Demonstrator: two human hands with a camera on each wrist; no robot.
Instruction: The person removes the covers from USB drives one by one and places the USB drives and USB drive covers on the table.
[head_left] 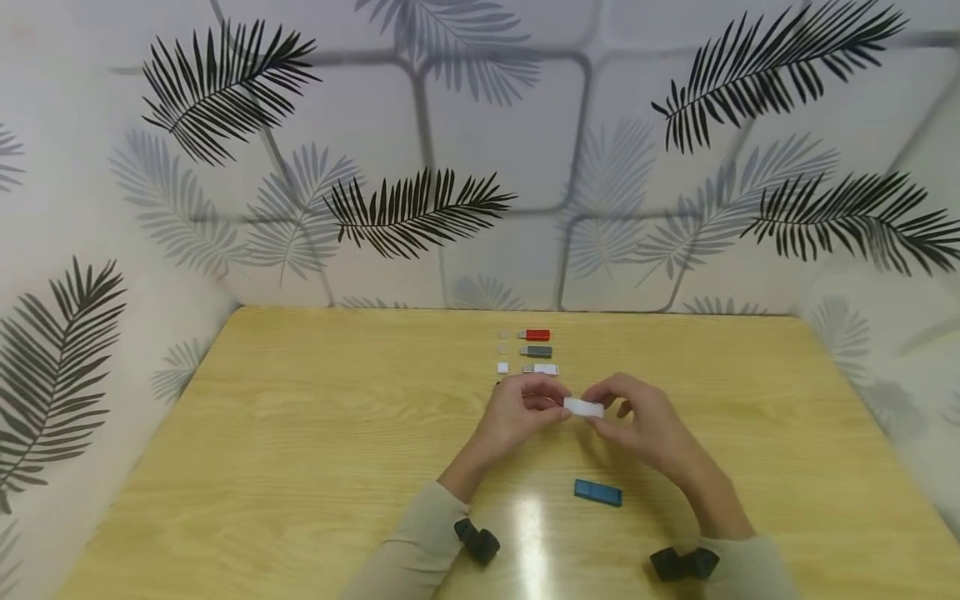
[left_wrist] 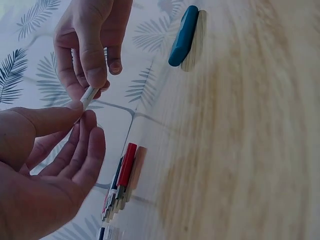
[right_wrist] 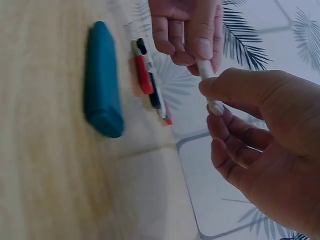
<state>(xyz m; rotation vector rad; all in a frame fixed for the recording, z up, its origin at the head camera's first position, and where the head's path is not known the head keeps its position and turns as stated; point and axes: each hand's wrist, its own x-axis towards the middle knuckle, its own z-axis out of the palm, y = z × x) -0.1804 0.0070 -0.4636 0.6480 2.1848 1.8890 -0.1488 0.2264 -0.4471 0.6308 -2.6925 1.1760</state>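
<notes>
Both hands hold a slim white USB stick (head_left: 583,407) between them, raised above the table. At its left end the left hand (head_left: 522,410) pinches it between thumb and fingertips. The right hand (head_left: 647,423) grips the other end the same way. In the right wrist view, the rounded white end of the USB stick (right_wrist: 216,107) shows between the right thumb and forefinger. Fingers cover much of it. Below the hands, on the table, lies a blue-green oblong case (head_left: 598,492), with a recess in its upper face.
Past the hands, a red USB stick (head_left: 536,335), a grey one (head_left: 537,352) and another white one (head_left: 546,369) lie in a column. Small caps lie left of them, including a white cap (head_left: 502,367). The wooden table (head_left: 300,433) meets a leaf-patterned backdrop (head_left: 510,258).
</notes>
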